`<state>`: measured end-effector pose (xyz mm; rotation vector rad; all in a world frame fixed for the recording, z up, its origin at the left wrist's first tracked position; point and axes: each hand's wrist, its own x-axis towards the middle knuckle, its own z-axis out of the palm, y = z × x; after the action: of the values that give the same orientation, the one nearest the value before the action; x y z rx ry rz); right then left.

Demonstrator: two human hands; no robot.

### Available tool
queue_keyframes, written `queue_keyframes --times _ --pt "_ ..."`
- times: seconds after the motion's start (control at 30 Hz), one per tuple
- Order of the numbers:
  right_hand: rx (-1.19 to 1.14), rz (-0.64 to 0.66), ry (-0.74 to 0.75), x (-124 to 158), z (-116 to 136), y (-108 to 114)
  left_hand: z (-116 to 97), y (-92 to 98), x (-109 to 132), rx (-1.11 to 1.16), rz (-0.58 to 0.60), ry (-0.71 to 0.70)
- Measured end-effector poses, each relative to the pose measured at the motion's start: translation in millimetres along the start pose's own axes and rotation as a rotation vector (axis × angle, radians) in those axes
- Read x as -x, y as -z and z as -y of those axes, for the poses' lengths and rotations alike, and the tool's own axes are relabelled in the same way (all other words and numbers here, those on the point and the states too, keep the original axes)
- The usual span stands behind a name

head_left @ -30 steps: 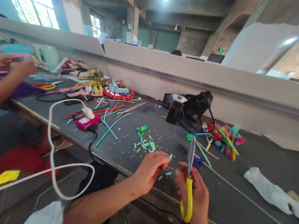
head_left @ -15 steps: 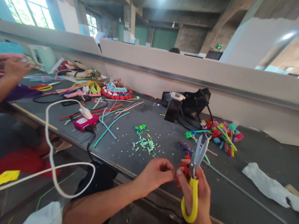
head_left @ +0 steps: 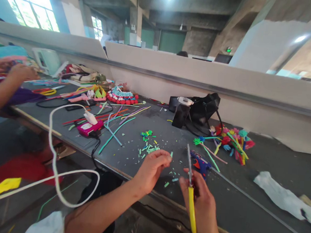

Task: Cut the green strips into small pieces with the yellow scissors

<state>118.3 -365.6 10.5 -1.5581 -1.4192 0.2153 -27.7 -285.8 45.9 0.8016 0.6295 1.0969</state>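
Note:
My left hand (head_left: 151,171) is over the table's front part, thumb and fingertips pinched on a small green snippet (head_left: 171,154) that pokes up from them. Under and beyond it lie scattered pale green snippets (head_left: 150,148), with a small green and blue cluster (head_left: 146,133) behind. In my right hand (head_left: 201,201) is a pair of scissors (head_left: 190,200) with a yellow handle, blades pointing up and away. They are seen nearly edge-on. Just past my right hand rests a blue glue gun (head_left: 202,166) with an orange trigger and a long clear glue stick (head_left: 256,198).
Coloured pipe cleaners (head_left: 118,128) lie left of centre by a pink power adapter (head_left: 90,128) with a looping white cable (head_left: 52,148). A black bag (head_left: 205,105), a phone (head_left: 180,115) and pipe-cleaner flowers (head_left: 235,140) are behind. Another person's hands (head_left: 21,72) work at far left.
My left hand has moved away from my right, leftward and forward, with a green snippet now showing at its fingertips. The scissors have turned edge-on, and the glue gun is more exposed.

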Motion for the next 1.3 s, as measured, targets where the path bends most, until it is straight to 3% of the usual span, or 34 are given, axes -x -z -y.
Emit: queue_keyframes --times 0.2,1.3 --pt "0.155 0.115 0.058 10.0 1.0 -8.9 -4.8 0.7 0.7 0.218 -0.012 -0.028" --pt "0.256 0.134 0.12 15.7 7.3 -7.4 0.4 -2.1 4.3 0.234 0.002 -0.066"
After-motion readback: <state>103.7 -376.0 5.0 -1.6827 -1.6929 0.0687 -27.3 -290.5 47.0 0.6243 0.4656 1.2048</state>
